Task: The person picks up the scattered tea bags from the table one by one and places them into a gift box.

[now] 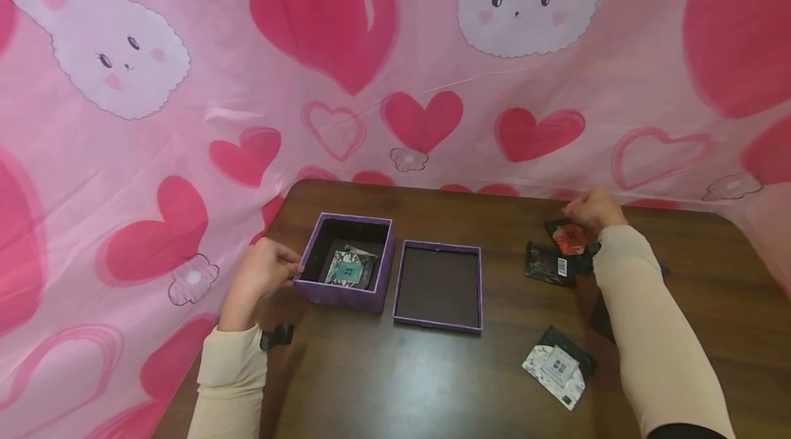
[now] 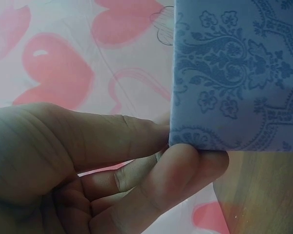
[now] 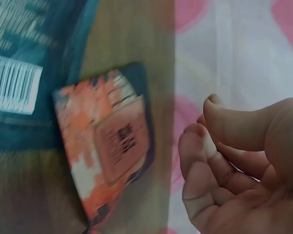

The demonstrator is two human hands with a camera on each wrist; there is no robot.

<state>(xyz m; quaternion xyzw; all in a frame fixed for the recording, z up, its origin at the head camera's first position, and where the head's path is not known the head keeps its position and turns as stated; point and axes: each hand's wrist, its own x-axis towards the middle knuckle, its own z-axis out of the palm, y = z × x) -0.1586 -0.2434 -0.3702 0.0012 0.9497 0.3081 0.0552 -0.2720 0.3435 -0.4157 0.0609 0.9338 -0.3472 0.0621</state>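
From the head view, your left hand sits against the left wall of the purple box, which stands on the bench toward its left edge with a teal-and-white packet lying inside. The left wrist view adds what that angle hides: your thumb and fingers pinch the box's lower corner, and its wall carries a paisley pattern. The box's lid lies open side up just to the right of the box, with a narrow gap between them. Your right hand hovers near the far right edge of the bench, just beyond an orange packet. Only the right wrist view shows that its fingers are loosely curled, holding nothing, a little apart from that orange packet. A black packet with a barcode lies beside the orange one, and a white patterned packet lies nearer you toward the bench's near edge.
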